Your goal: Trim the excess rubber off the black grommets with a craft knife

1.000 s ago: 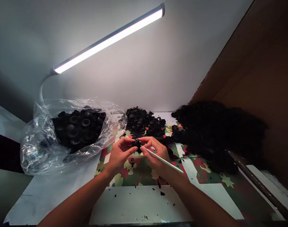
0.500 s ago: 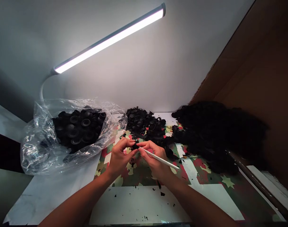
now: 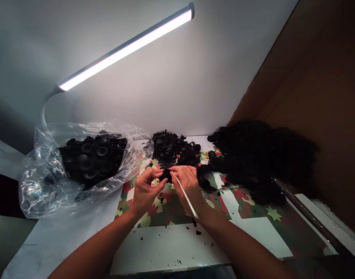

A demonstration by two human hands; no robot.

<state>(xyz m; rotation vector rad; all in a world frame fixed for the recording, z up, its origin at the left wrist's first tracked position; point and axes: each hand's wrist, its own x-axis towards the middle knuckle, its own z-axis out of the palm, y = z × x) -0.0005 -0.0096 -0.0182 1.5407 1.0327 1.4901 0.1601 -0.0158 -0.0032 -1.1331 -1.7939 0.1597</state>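
Between the fingertips of my left hand (image 3: 147, 187) is a small black rubber part (image 3: 165, 175), pinched at its left side. My right hand (image 3: 187, 186) grips a thin white stick-like tool (image 3: 185, 195), with its upper end at the black part and its tail slanting down over the wrist. The fingers of both hands nearly meet at the part and partly hide its shape. Just beyond my hands lies a pile of black rubber parts and torn scraps (image 3: 168, 145). Small black scraps lie below my hands too.
A clear plastic bag (image 3: 37, 186) at left holds many round black rubber parts (image 3: 101, 151). A larger black heap (image 3: 261, 159) leans by the cardboard (image 3: 311, 89) at right. A lit tube lamp (image 3: 127, 48) hangs above. Along the right edge runs a dark rod (image 3: 308, 215).
The white tool has swung from a shallow slant to a steeper one, and my right hand has turned with it. The whole view has shifted slightly, moving the scene leftward.
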